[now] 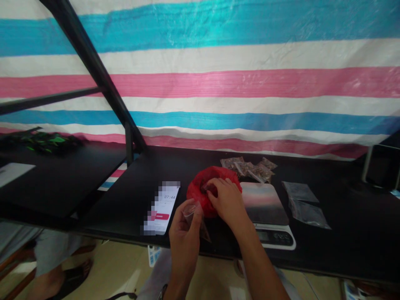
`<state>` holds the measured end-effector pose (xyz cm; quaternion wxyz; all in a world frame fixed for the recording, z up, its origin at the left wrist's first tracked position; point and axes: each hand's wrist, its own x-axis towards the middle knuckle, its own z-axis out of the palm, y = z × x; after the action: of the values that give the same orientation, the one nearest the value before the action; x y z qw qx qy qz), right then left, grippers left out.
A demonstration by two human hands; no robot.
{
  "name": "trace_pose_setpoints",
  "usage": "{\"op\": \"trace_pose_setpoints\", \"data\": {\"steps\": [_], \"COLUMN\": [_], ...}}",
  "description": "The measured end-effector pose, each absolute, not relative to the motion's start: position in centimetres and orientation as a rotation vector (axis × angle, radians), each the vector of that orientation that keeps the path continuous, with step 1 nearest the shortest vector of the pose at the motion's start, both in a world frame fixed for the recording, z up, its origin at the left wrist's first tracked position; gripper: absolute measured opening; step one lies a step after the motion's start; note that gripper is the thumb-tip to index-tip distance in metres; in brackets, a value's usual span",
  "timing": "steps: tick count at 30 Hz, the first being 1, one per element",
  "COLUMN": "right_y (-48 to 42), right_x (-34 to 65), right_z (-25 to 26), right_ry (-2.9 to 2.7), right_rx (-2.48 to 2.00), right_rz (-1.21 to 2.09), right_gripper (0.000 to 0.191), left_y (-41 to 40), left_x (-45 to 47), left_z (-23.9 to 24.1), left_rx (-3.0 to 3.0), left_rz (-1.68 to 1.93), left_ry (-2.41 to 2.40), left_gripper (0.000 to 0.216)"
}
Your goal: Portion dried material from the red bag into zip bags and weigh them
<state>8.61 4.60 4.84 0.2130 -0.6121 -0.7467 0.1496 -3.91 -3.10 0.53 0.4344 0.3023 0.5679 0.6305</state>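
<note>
My left hand (184, 227) is closed on a small clear plastic bag (194, 212), held up near the table's front edge. Just behind it, my right hand (225, 199) reaches into a red plastic bag (200, 189) on the black table (343, 233), its fingers curled at the bag's opening; what they grip is hidden. A digital kitchen scale (265, 204) with a shiny steel top stands right of the red bag. A phone (162, 206) showing a timer lies left of it.
Several small filled packets (248, 168) lie behind the scale. Two empty clear bags (304, 204) lie to its right. A black metal frame post (128, 143) rises at the left, with a second black surface (46, 175) beyond. A striped tarp (218, 83) hangs behind. Someone's legs (53, 266) show at lower left.
</note>
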Motion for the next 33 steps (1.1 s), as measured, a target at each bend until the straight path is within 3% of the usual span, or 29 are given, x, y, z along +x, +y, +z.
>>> {"op": "trace_pose_setpoints", "data": {"steps": [15,23,33], "right_y": [4.1,3.9,4.1], "right_x": [7.0,7.9,9.2], "right_z": [4.8,5.3,5.2], "right_ry": [-2.005,-1.943,-1.9], "right_rx": [-1.867,-1.747,-1.744], "right_rz": [0.462,0.688,0.753], "right_gripper": [0.021,0.021,0.015], "left_y": [0.8,1.0,-1.1], "left_x": [-4.6,-4.8,-5.9], "left_z": [-0.1,0.2,-0.1], "left_rx": [0.88,0.535,0.571], "left_rz": [1.692,1.765,1.662], "left_ry": [1.293,1.014,1.169], "left_gripper": [0.05,0.058,0.065]}}
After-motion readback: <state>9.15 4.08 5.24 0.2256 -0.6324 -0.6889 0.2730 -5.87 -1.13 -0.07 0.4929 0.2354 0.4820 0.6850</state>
